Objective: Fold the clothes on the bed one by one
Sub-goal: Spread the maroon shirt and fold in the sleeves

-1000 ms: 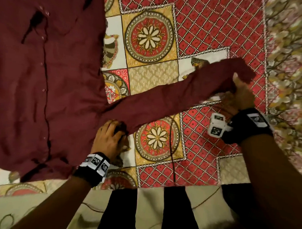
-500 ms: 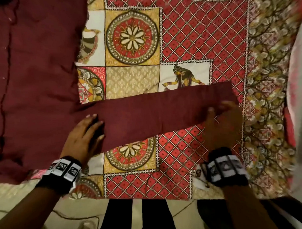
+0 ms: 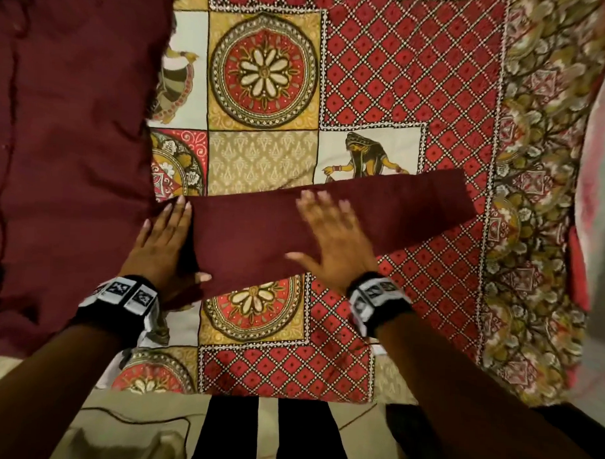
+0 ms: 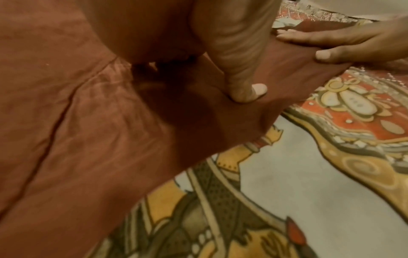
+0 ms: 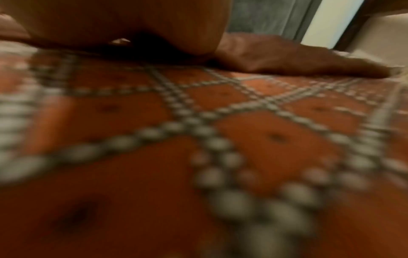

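Head view: shirt point(image 3: 67, 159) spread flat on bed point(image 3: 385, 77), sleeve point(image 3: 328, 223) outstretched. Left hand point(image 3: 163, 245), right hand point(image 3: 331, 244) flat, fingers straight, pressing sleeve. Folding barely begun.

Maroon shirt point(image 3: 67, 145): matt woven cloth, soft-looking, faint creases near sleeve seam; sleeve point(image 3: 380, 211) same cloth, flat and smooth on top. Bedsheet point(image 3: 402, 78): printed cloth, matt, red/yellow/white pattern w/ dotted lattice, smooth surface. Wrist bands point(image 3: 120, 302): black fabric w/ white printed marker tags, matt. Right wrist view too blurred for texture detail.
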`<action>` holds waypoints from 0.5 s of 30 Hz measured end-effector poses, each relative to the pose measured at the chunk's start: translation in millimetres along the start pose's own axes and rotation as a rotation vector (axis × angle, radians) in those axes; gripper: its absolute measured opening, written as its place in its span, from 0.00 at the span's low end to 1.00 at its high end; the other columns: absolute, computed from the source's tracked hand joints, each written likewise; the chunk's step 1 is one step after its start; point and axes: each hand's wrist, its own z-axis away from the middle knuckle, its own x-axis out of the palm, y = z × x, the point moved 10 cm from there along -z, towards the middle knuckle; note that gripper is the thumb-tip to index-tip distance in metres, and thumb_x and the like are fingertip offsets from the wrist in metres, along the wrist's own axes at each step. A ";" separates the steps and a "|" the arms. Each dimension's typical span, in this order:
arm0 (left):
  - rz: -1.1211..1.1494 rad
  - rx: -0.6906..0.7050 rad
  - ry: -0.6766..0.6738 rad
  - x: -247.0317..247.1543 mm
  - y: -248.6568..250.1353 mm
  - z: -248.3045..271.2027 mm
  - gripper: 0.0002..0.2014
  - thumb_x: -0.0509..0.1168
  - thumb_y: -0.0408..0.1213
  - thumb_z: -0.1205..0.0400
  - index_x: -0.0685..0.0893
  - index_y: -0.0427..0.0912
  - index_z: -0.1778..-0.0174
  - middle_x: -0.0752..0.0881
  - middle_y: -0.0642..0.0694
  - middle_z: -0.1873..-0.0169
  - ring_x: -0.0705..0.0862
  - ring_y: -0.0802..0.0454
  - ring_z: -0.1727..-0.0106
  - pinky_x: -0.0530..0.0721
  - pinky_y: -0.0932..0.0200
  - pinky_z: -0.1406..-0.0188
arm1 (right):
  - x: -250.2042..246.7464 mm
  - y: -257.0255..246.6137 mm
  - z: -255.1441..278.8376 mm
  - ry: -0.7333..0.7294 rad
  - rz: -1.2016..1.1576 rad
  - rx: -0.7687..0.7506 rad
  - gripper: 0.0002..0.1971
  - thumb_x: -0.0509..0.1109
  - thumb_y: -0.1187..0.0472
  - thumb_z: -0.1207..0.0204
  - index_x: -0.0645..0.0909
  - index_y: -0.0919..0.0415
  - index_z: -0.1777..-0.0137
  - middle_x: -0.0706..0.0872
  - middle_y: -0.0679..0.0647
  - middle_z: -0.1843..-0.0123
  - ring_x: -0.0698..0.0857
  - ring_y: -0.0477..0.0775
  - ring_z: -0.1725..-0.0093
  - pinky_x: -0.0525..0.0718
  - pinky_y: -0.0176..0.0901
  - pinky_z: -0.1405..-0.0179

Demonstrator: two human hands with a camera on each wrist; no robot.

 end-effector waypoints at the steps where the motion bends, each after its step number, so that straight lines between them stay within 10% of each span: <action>1: 0.007 -0.003 -0.019 1.1 0.1 -0.8 0.67 0.77 0.65 0.34 0.36 0.48 0.13 0.33 0.56 0.14 0.29 0.63 0.17 0.42 0.45 0.15 | -10.6 36.3 10.1 0.025 0.027 0.092 0.47 0.55 0.26 0.19 0.51 0.56 0.10 0.51 0.50 0.08 0.48 0.55 0.10 0.50 0.66 0.13; 7: -0.040 0.020 0.004 7.2 4.8 -5.7 0.68 0.72 0.71 0.34 0.28 0.50 0.16 0.26 0.58 0.18 0.32 0.59 0.16 0.39 0.46 0.16 | -43.1 153.1 49.1 0.053 0.048 0.138 0.49 0.47 0.25 0.20 0.52 0.63 0.10 0.54 0.60 0.09 0.53 0.63 0.11 0.61 0.72 0.17; 12: -0.073 0.010 0.075 6.2 2.3 -5.9 0.65 0.69 0.73 0.33 0.31 0.51 0.15 0.26 0.59 0.18 0.33 0.61 0.16 0.38 0.50 0.16 | -56.3 107.4 39.8 0.241 -0.057 0.409 0.45 0.55 0.33 0.18 0.56 0.68 0.13 0.57 0.67 0.11 0.54 0.69 0.12 0.51 0.72 0.14; 15: -0.084 0.040 0.115 1.9 5.7 -0.7 0.65 0.67 0.75 0.33 0.37 0.48 0.12 0.35 0.55 0.14 0.39 0.58 0.13 0.45 0.46 0.14 | -58.5 7.2 10.8 0.336 -0.214 0.297 0.37 0.61 0.44 0.16 0.61 0.68 0.14 0.60 0.67 0.12 0.55 0.68 0.12 0.53 0.65 0.13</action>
